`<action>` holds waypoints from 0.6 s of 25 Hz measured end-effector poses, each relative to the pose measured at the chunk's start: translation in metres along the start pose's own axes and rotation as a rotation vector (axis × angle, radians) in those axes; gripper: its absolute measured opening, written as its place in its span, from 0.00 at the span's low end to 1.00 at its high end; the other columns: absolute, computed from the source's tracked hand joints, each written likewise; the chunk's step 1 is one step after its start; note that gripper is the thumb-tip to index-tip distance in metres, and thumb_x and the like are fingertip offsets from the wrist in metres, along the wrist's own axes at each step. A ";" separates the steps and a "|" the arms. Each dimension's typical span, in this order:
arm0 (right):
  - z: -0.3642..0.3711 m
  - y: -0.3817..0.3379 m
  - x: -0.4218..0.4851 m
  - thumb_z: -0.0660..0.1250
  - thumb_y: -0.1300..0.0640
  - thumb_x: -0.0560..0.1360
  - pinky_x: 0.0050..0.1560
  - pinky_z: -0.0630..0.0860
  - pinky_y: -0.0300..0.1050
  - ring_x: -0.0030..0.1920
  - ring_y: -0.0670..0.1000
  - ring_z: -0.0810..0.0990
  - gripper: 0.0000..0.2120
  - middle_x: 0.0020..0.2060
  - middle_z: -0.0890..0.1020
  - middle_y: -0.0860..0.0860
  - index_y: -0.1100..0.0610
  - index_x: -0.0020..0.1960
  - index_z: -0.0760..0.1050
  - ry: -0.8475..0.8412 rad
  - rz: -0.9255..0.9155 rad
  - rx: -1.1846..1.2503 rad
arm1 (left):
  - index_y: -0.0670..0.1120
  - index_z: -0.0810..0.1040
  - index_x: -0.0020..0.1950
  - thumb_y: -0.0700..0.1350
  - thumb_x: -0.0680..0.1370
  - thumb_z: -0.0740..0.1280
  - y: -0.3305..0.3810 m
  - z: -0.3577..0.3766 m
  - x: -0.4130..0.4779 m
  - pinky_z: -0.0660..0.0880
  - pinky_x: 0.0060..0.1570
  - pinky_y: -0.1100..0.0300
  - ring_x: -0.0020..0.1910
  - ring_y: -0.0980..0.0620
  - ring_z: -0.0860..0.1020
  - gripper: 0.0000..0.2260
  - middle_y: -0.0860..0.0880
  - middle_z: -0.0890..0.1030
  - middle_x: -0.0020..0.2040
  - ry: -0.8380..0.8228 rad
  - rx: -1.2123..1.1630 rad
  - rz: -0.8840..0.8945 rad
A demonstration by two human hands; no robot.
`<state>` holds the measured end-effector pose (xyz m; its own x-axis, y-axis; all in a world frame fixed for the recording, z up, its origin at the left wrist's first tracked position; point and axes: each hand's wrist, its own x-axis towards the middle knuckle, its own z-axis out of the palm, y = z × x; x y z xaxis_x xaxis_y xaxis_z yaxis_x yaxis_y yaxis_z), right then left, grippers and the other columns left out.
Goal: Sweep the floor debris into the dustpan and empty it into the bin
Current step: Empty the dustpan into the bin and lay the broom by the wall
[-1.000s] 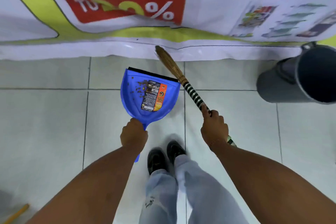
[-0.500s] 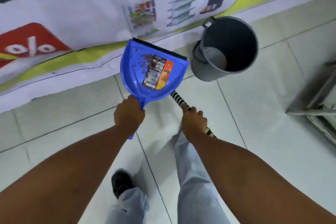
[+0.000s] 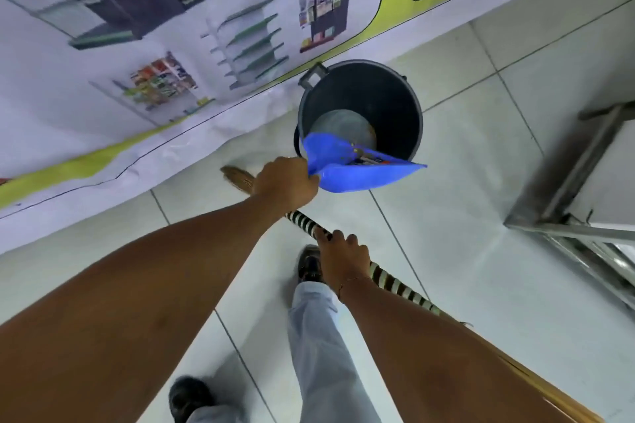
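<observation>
My left hand [image 3: 287,180] grips the handle of a blue dustpan [image 3: 347,170]. The pan is tipped on its side over the near rim of a dark grey bin [image 3: 409,103], its mouth pointing into the bin. A printed label and some debris show inside the pan. My right hand [image 3: 342,256] holds the black-and-white striped handle of a broom [image 3: 395,283]. The broom's straw head [image 3: 237,177] rests on the floor left of the bin, partly hidden behind my left hand.
A printed banner [image 3: 171,45] covers the wall behind the bin and drapes onto the white tiled floor [image 3: 464,209]. A metal frame [image 3: 567,189] stands at the right. My legs and black shoes [image 3: 309,264] are below the hands.
I stepped closer to the bin. My left hand carried the dustpan from flat in front of me to over the bin and tilted it sideways. The broom head swung left.
</observation>
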<state>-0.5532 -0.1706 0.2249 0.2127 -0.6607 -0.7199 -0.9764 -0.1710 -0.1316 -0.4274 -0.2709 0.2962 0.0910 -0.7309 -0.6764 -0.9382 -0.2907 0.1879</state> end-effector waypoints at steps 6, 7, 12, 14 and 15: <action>-0.017 0.012 0.023 0.55 0.64 0.77 0.51 0.73 0.53 0.55 0.62 0.74 0.26 0.58 0.74 0.59 0.52 0.74 0.56 0.014 -0.017 0.024 | 0.41 0.67 0.36 0.49 0.82 0.52 0.036 -0.015 0.051 0.65 0.18 0.69 0.25 0.50 0.67 0.19 0.45 0.71 0.33 -0.413 -0.687 -0.283; -0.019 0.014 0.024 0.55 0.64 0.77 0.51 0.73 0.53 0.55 0.62 0.74 0.26 0.59 0.74 0.59 0.52 0.74 0.56 0.004 -0.029 0.019 | 0.41 0.66 0.35 0.51 0.82 0.52 0.035 -0.015 0.055 0.62 0.16 0.73 0.24 0.51 0.65 0.20 0.45 0.69 0.32 -0.461 -0.794 -0.340; -0.033 0.007 0.024 0.57 0.65 0.77 0.51 0.76 0.53 0.56 0.61 0.75 0.24 0.58 0.74 0.59 0.57 0.72 0.58 -0.023 -0.088 -0.026 | 0.36 0.72 0.52 0.49 0.82 0.51 0.000 -0.010 0.051 0.73 0.32 0.59 0.32 0.45 0.76 0.17 0.39 0.77 0.41 -0.273 -0.575 -0.142; -0.035 -0.004 0.022 0.57 0.67 0.77 0.53 0.77 0.52 0.56 0.60 0.76 0.18 0.58 0.74 0.60 0.63 0.66 0.64 -0.004 -0.080 -0.031 | 0.38 0.72 0.61 0.50 0.82 0.53 -0.030 0.001 0.034 0.73 0.48 0.51 0.50 0.39 0.78 0.18 0.37 0.78 0.53 0.000 -0.289 0.030; -0.035 -0.009 0.021 0.58 0.67 0.76 0.53 0.77 0.52 0.56 0.60 0.76 0.15 0.58 0.74 0.61 0.65 0.63 0.67 -0.004 -0.076 -0.025 | 0.39 0.72 0.61 0.51 0.81 0.55 -0.045 0.007 0.023 0.73 0.50 0.50 0.52 0.38 0.77 0.18 0.38 0.78 0.54 0.103 -0.299 0.040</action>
<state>-0.5387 -0.2080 0.2347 0.2863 -0.6420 -0.7113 -0.9562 -0.2389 -0.1692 -0.3856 -0.2702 0.2667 0.1039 -0.7999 -0.5911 -0.8033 -0.4179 0.4244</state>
